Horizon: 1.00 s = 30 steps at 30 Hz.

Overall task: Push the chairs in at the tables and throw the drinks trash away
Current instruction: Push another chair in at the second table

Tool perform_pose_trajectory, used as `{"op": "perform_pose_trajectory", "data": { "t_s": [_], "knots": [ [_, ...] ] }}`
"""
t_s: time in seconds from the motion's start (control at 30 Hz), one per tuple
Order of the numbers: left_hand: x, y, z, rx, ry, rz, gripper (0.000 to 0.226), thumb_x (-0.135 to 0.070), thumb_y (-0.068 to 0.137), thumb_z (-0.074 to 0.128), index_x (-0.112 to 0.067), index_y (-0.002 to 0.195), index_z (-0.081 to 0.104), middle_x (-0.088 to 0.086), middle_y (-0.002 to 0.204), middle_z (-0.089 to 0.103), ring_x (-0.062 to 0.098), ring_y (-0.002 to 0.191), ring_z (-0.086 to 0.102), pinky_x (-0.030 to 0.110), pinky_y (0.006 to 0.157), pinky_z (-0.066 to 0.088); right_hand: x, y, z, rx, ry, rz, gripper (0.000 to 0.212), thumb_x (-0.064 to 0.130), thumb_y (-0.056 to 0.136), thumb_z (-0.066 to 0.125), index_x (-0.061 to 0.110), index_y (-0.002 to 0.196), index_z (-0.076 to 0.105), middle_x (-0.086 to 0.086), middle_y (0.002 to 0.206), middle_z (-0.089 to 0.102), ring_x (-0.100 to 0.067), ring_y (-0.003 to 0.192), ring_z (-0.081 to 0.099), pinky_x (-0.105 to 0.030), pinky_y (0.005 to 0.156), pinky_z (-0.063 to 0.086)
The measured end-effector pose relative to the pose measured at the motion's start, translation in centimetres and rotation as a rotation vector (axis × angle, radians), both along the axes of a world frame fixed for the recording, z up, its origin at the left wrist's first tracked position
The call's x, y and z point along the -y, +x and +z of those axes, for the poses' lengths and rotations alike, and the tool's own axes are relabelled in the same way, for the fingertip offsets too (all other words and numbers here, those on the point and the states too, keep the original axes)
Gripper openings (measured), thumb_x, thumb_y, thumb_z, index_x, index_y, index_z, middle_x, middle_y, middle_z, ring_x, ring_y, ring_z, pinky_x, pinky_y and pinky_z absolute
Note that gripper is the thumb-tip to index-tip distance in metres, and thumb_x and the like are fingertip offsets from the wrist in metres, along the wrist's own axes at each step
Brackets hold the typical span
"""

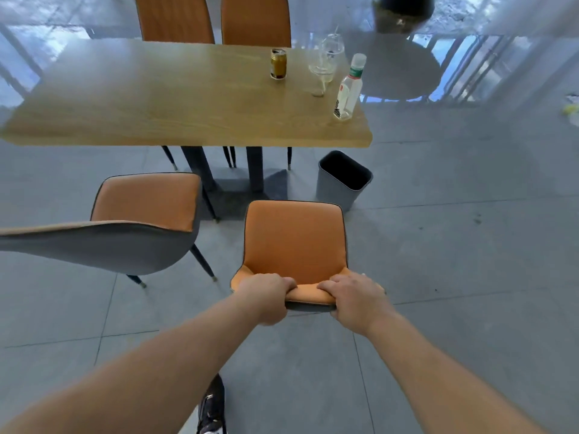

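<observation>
Turned side-on at far left, an orange chair, pulled out. Left hand and right hand clamped on the backrest top of the near orange chair, short of the wooden table. Gold can, clear plastic cup, plastic bottle upright near the table's right end; grey bin on the floor below.

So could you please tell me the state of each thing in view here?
Near chair: pulled out, back gripped by both hands.
Left hand: closed on chair back.
Right hand: closed on chair back.
Side chair: pulled out, turned sideways.
Can: upright, opened.
Bottle: upright, capped.
Plastic cup: nearly empty.
Bin: open, on floor.
</observation>
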State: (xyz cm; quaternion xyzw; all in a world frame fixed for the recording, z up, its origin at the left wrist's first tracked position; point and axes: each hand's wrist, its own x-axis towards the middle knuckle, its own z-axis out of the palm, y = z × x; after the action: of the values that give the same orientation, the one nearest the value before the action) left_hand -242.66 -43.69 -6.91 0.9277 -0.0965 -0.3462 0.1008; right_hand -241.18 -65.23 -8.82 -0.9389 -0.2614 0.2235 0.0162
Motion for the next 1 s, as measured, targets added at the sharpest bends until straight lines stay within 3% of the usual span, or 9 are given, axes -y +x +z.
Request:
{"op": "perform_pose_trajectory", "data": {
  "t_s": [0.27, 0.4, 0.53, 0.67, 0.77, 0.83, 0.9, 1.0],
  "knots": [
    [-8.7, 9.8, -1.5, 0.104, -0.065, 0.051, 0.04, -0.021, 0.086, 0.054, -0.045, 0.117, 0.055, -0.009, 0.097, 0.061, 0.022, 0.085, 0.059, 0.041, 0.064, 0.047, -7.9, 10.6, 0.3, -0.004, 0.001, -0.037, 0.044, 0.024, 0.091, 0.058, 0.043, 0.131, 0.058, 0.011, 0.117, 0.064, -0.022, 0.101, 0.056, -0.044, 0.084, 0.053],
    [-10.1, 12.5, -2.3, 0.163, -0.058, 0.058, 0.041, -0.023, 0.089, 0.054, -0.047, 0.121, 0.055, -0.008, 0.109, 0.062, 0.026, 0.101, 0.056, 0.052, 0.093, 0.043, -9.3, 13.6, 0.2, -0.002, 0.002, -0.046, 0.048, 0.018, 0.089, 0.054, 0.044, 0.13, 0.058, 0.012, 0.118, 0.063, -0.023, 0.101, 0.055, -0.046, 0.086, 0.052],
    [-10.1, 14.1, -2.7, 0.19, -0.077, 0.1, 0.042, -0.028, 0.091, 0.058, -0.05, 0.126, 0.053, -0.009, 0.118, 0.061, 0.025, 0.11, 0.053, 0.06, 0.106, 0.036, -9.4, 16.0, 0.5, -0.017, -0.029, -0.036, 0.044, 0.025, 0.089, 0.061, 0.045, 0.128, 0.056, 0.011, 0.115, 0.062, -0.021, 0.101, 0.053, -0.047, 0.088, 0.05],
    [-11.4, 12.6, -2.3, 0.224, -0.097, 0.145, 0.045, -0.043, 0.089, 0.065, -0.044, 0.131, 0.051, -0.009, 0.118, 0.06, 0.022, 0.113, 0.053, 0.053, 0.107, 0.039, -9.0, 16.2, 1.4, -0.054, -0.126, -0.06, 0.04, 0.039, 0.086, 0.065, 0.043, 0.125, 0.055, 0.008, 0.115, 0.061, -0.023, 0.102, 0.053, -0.047, 0.087, 0.051],
    [-16.9, 10.3, -1.8, 0.239, 0.061, 0.23, 0.058, -0.053, 0.084, 0.067, -0.037, 0.137, 0.047, -0.004, 0.128, 0.058, 0.025, 0.122, 0.051, 0.054, 0.11, 0.038, -11.4, 14.9, 1.9, -0.076, -0.149, -0.007, 0.056, 0.056, 0.081, 0.063, 0.041, 0.133, 0.046, 0.007, 0.119, 0.059, -0.023, 0.106, 0.054, -0.041, 0.082, 0.047],
    [-22.4, 8.4, -1.5, 0.269, 0.21, 0.306, 0.061, -0.05, 0.084, 0.069, -0.032, 0.137, 0.046, -0.002, 0.133, 0.056, 0.027, 0.124, 0.05, 0.054, 0.11, 0.037, -14.8, 13.6, 1.7, -0.066, -0.108, 0.031, 0.064, 0.064, 0.081, 0.061, 0.037, 0.137, 0.042, 0.005, 0.121, 0.059, -0.024, 0.108, 0.056, -0.044, 0.089, 0.048],
    [-28.2, 6.6, -1.4, 0.294, 0.339, 0.393, 0.054, -0.048, 0.085, 0.068, -0.03, 0.131, 0.048, -0.003, 0.127, 0.059, 0.027, 0.121, 0.053, 0.054, 0.109, 0.038, -18.6, 12.4, 1.1, -0.019, -0.08, 0.032, 0.059, 0.064, 0.084, 0.06, 0.031, 0.131, 0.044, 0.002, 0.116, 0.061, -0.027, 0.105, 0.059, -0.046, 0.089, 0.049],
    [-34.7, 4.6, -1.6, 0.363, 0.429, 0.415, 0.021, -0.041, 0.089, 0.061, -0.033, 0.107, 0.053, -0.007, 0.104, 0.064, 0.022, 0.101, 0.061, 0.048, 0.099, 0.047, -22.7, 11.6, -0.2, 0.095, -0.071, -0.001, 0.038, 0.055, 0.089, 0.062, 0.027, 0.11, 0.047, 0.001, 0.099, 0.059, -0.028, 0.092, 0.06, -0.043, 0.077, 0.046]
  ]
}}
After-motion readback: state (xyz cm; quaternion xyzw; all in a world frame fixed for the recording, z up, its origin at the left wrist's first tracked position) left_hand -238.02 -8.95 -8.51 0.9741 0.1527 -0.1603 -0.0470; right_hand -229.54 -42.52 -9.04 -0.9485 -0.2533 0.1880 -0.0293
